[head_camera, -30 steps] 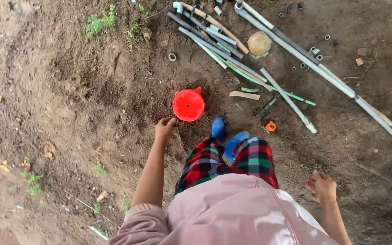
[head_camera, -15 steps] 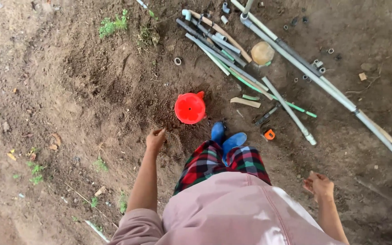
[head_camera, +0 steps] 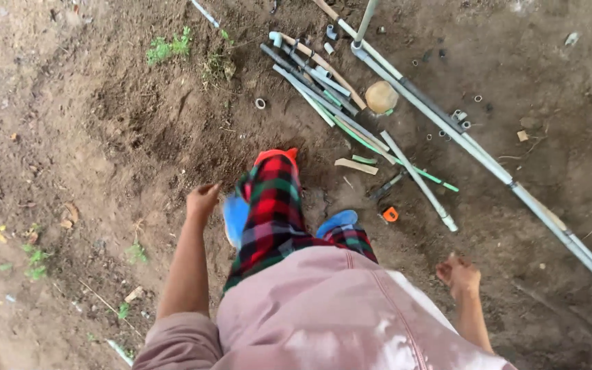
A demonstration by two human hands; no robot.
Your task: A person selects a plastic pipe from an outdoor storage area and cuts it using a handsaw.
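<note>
Both hands empty and loosely curled; left hand (head_camera: 202, 201) nearest the red funnel (head_camera: 277, 155), which our raised knee mostly hides on the dirt ground (head_camera: 70, 137); right hand (head_camera: 458, 273) hangs clear; we step past the pipes (head_camera: 405, 96), watching footing.

We see bare dirt ground (head_camera: 70, 137) open toward its left edge; toward the top right, a heap of pipes (head_camera: 351, 109) and one long pipe (head_camera: 481, 154) block our hands' way.
</note>
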